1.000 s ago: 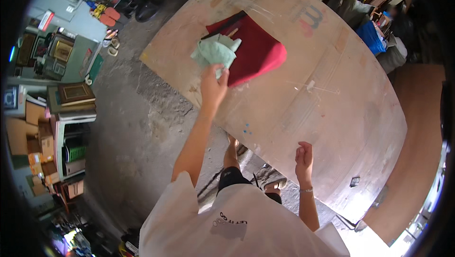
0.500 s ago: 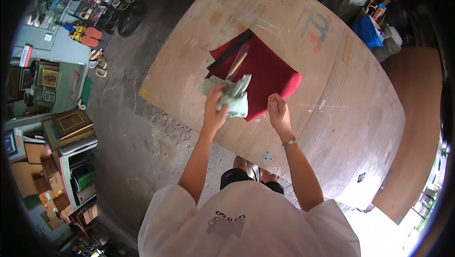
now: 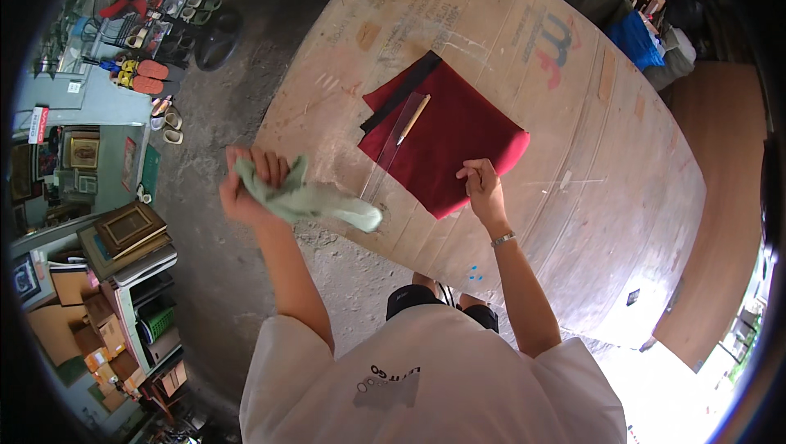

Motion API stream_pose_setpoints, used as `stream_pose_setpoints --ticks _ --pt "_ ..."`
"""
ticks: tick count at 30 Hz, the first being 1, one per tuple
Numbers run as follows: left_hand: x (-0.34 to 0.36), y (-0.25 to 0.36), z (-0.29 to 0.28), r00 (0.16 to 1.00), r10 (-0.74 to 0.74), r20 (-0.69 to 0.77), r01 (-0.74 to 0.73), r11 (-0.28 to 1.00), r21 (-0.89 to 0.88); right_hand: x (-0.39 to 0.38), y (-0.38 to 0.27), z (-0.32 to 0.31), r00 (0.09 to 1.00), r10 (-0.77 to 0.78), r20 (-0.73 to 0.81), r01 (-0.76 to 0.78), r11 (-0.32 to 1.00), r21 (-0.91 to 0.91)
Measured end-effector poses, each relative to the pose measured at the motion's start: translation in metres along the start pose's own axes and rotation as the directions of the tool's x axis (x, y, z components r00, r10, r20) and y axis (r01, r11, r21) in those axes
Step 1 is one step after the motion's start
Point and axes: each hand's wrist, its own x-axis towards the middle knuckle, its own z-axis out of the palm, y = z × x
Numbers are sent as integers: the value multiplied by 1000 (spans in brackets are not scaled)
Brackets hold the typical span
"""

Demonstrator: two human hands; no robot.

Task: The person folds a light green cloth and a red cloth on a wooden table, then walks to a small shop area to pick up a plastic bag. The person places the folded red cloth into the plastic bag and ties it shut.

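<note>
Blue bits [image 3: 474, 274] at bench's [image 3: 606, 198] near edge; a sleeve could brush them off. Right hand [image 3: 485, 188] over the red fabric's [image 3: 463, 129] near edge, fingers curled; whether they pinch it, cannot tell. If they do, a tug could skew the piece. Left hand [image 3: 237, 198] clamped on pale green cloth [image 3: 307, 200], out past bench's left edge above floor [image 3: 217, 272]. Cloth's loose end hangs toward the bench; a wide swing back could catch the clear strip [image 3: 402, 124], whose near end juts off the fabric. Red fabric lies mid-bench, strip across it. Tan pen [image 3: 413, 119] on or against strip, cannot tell which; round-looking, so a knock might roll it. Dark band [image 3: 401, 95] farther up, along fabric's left side; looks easily rucked.
</note>
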Motion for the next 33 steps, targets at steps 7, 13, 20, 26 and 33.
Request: stream_pose_setpoints --ticks 7,13,20,26,33 --pt "100 -54 -79 919 169 -357 -32 933 359 -4 13 1 998 -47 -39 46 998 -40" --pt "72 -116 -86 883 269 385 -293 -326 899 -26 5 -15 998 41 -42 -47 988 -147" --pt "-56 -113 -83 952 -76 296 -304 -296 905 -39 -3 -31 964 265 22 -255 945 -202" --pt "-57 -89 -174 987 -133 87 -122 -280 952 -19 -4 2 987 -68 146 85 990 -111" --pt "-60 -67 -91 958 -59 282 -285 -329 900 48 -55 38 916 -123 383 366 649 -667"
